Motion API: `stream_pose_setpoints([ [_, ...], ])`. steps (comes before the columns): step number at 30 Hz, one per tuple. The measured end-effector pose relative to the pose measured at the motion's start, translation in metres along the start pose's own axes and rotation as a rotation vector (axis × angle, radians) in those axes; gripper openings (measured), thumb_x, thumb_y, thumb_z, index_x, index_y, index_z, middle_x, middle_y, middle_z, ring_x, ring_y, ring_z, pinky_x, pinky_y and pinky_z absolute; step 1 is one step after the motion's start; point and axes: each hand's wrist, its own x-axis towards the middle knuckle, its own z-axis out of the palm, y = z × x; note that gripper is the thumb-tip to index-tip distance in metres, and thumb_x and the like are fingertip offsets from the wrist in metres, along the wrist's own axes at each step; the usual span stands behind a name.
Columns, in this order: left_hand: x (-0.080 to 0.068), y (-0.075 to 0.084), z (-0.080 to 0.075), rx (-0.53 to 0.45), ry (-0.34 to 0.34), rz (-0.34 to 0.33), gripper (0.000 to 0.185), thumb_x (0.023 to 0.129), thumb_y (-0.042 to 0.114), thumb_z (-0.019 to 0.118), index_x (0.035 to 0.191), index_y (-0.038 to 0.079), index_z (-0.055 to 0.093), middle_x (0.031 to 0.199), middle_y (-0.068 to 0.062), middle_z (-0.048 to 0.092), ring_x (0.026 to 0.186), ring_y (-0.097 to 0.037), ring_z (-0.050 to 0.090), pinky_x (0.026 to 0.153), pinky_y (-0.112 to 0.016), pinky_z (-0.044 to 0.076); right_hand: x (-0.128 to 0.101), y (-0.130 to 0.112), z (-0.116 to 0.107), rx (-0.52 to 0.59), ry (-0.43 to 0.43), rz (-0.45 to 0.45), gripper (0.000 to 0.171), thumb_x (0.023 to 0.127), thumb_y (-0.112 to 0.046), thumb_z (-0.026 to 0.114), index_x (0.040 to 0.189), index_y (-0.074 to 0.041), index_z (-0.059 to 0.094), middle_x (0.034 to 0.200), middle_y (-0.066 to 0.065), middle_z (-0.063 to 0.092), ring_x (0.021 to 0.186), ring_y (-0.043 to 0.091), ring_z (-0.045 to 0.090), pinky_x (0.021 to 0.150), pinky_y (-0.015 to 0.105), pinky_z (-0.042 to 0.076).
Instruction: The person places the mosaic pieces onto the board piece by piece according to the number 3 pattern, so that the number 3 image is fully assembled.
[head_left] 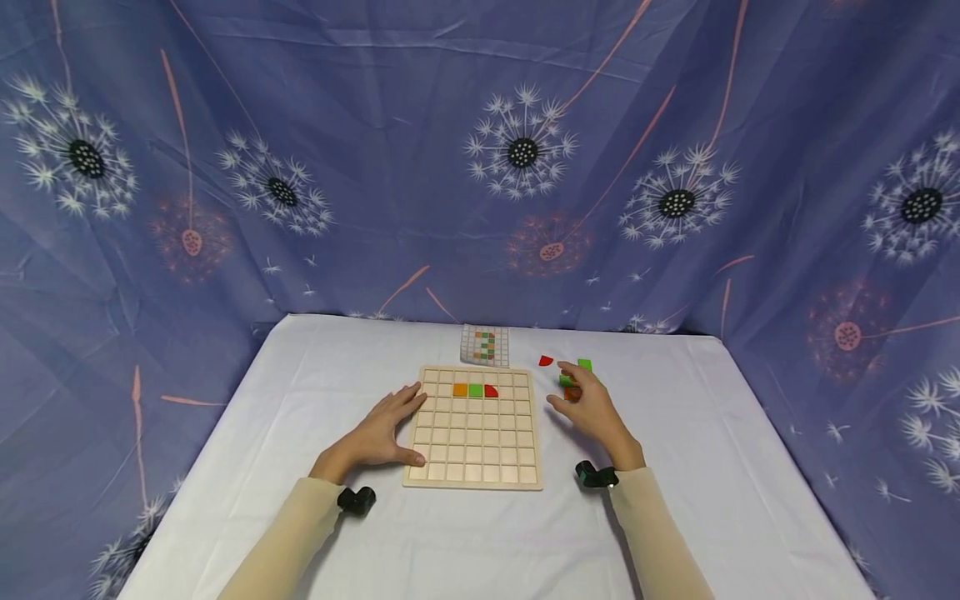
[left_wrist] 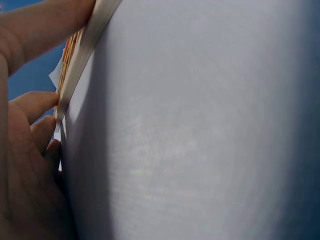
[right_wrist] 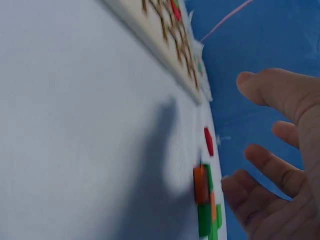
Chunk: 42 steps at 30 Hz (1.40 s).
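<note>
Left hand (head_left: 381, 433) rests on grid board (head_left: 476, 427), right hand (head_left: 592, 411) hovers over tiles (head_left: 573, 379)

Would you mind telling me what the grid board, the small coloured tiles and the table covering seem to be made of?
The grid board looks like pale, unpainted wood with a matt finish: light tan, with raised ribs between the cells. The coloured tiles appear to be smooth painted wood or plastic; flat solid colours, and the views do not settle which. The table covering seems to be white woven cloth: soft creases and a matt surface.
</note>
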Motion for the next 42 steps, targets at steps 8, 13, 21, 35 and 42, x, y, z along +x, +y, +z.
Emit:
stream_pose_setpoints([
  [8,0.001,-0.001,-0.001,0.004,0.003,0.011,0.121,0.068,0.061,0.088,0.16,0.003,0.035,0.17,-0.02,0.021,0.156,-0.047,0.019,0.127,-0.063,0.016,0.001,0.02,-0.019,-0.052,0.017,0.028,0.073,0.088,-0.016,0.082,0.151,-0.003,0.048,0.141,0.026,0.055,0.12,0.041,0.062,0.099,0.056,0.055],
  [13,0.002,0.0,-0.001,0.002,0.001,0.01,0.121,0.068,0.06,0.088,0.16,0.002,0.035,0.17,-0.019,0.021,0.156,-0.046,0.019,0.127,-0.063,0.017,0.001,0.028,-0.028,-0.092,0.026,0.013,0.073,0.087,-0.015,0.082,0.15,-0.002,0.049,0.139,0.027,0.056,0.122,0.043,0.058,0.095,0.057,0.054],
  [21,0.002,0.003,-0.002,0.0,0.002,-0.002,0.121,0.067,0.059,0.089,0.16,0.002,0.035,0.171,-0.019,0.021,0.157,-0.046,0.019,0.128,-0.062,0.016,0.003,0.049,-0.039,-0.103,0.046,0.038,0.069,0.09,-0.017,0.079,0.15,-0.001,0.048,0.141,0.029,0.053,0.124,0.047,0.055,0.102,0.061,0.05],
  [35,0.0,0.002,0.0,-0.019,0.019,-0.006,0.121,0.065,0.057,0.091,0.158,0.001,0.037,0.17,-0.02,0.023,0.156,-0.047,0.02,0.128,-0.062,0.016,0.003,0.061,-0.031,-0.066,0.058,0.128,0.057,0.098,-0.007,0.065,0.151,0.002,0.046,0.143,0.029,0.052,0.124,0.043,0.054,0.102,0.056,0.05],
  [42,-0.001,0.0,0.001,-0.014,0.024,-0.008,0.121,0.065,0.058,0.091,0.158,0.002,0.037,0.17,-0.019,0.023,0.156,-0.046,0.02,0.128,-0.061,0.016,0.003,0.063,-0.025,-0.067,0.092,0.158,0.054,0.099,-0.008,0.065,0.149,0.002,0.048,0.138,0.028,0.056,0.122,0.041,0.056,0.102,0.055,0.051],
])
